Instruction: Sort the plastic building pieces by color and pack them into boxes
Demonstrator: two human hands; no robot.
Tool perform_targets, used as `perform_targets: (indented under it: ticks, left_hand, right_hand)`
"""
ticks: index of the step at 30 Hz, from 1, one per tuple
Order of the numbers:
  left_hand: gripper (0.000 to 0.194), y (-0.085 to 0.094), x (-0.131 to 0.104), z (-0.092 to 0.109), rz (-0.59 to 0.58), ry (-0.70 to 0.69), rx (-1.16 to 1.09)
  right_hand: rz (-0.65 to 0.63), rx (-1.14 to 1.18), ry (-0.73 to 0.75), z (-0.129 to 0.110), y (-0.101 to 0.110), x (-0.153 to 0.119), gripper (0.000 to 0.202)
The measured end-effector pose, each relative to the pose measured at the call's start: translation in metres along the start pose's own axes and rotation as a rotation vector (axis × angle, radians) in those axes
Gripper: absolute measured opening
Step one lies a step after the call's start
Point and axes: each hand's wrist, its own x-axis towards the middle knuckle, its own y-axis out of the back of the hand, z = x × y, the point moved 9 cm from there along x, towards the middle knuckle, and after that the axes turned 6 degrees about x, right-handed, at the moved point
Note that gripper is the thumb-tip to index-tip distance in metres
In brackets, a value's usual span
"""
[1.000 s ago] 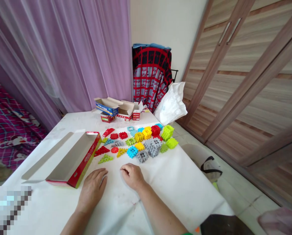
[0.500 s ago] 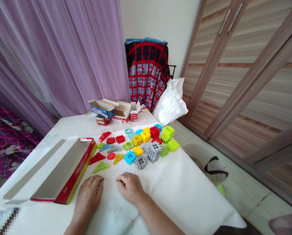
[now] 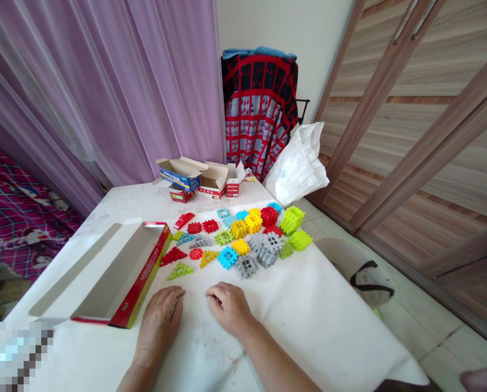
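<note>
Blocks (image 3: 266,249), toothed plastic, sq./triangular, L hand (image 3: 160,316) & R hand (image 3: 230,309) loosely curled, can't tell grip

Carrying, on the white-covered desk (image 3: 300,305), a long open red-and-green box (image 3: 143,275) at the left, its flap folded outward. Bearing, just right of that, a red triangle (image 3: 173,256), a light-green triangle (image 3: 180,271), a red disc (image 3: 196,254) and a yellow triangle (image 3: 208,258). Holding, farther right, a blue square (image 3: 228,257), a gray stack (image 3: 266,249), a red stack (image 3: 269,216) and a lime stack (image 3: 292,219). Supporting open red-and-white cartons (image 3: 211,191) toward the far end.
</note>
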Motion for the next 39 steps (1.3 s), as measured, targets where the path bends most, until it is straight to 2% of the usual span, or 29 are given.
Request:
perform_targets:
  ticks: [13, 17, 20, 27, 29, 32, 35, 37, 39]
  left_hand:
    - [0.022, -0.005, -0.003, -0.007, -0.057, 0.061, -0.060]
    - [0.023, -0.008, -0.005, -0.010, -0.041, 0.048, -0.058]
    - [0.024, -0.008, -0.005, -0.011, -0.016, 0.036, -0.059]
    - [0.024, -0.006, -0.004, -0.008, 0.009, -0.005, -0.061]
    - [0.024, -0.007, -0.004, -0.009, 0.009, -0.002, -0.059]
    - [0.025, -0.010, -0.006, -0.011, 0.000, 0.010, -0.058]
    - [0.027, -0.011, -0.006, -0.012, 0.008, 0.020, -0.046]
    - [0.027, -0.011, -0.005, -0.012, 0.008, 0.023, -0.036]
    - [0.028, -0.011, -0.004, -0.013, -0.002, 0.024, -0.030]
  right_hand:
    - [0.001, 0.023, 0.014, -0.001, 0.001, -0.005, 0.021]
    - [-0.049, 0.000, 0.008, 0.002, 0.005, -0.015, 0.021]
    - [-0.053, -0.005, 0.008, 0.007, 0.017, -0.029, 0.021]
    - [0.084, 0.042, 0.006, 0.024, 0.065, -0.066, 0.022]
    - [0.172, 0.033, -0.032, 0.041, 0.091, -0.073, 0.022]
    - [0.378, -0.082, -0.166, 0.081, 0.148, -0.080, 0.021]
    - [0.471, -0.278, -0.281, 0.113, 0.193, -0.074, 0.024]
    - [0.448, -0.370, -0.307, 0.125, 0.204, -0.061, 0.028]
    - [0.422, -0.420, -0.316, 0.131, 0.203, -0.049, 0.032]
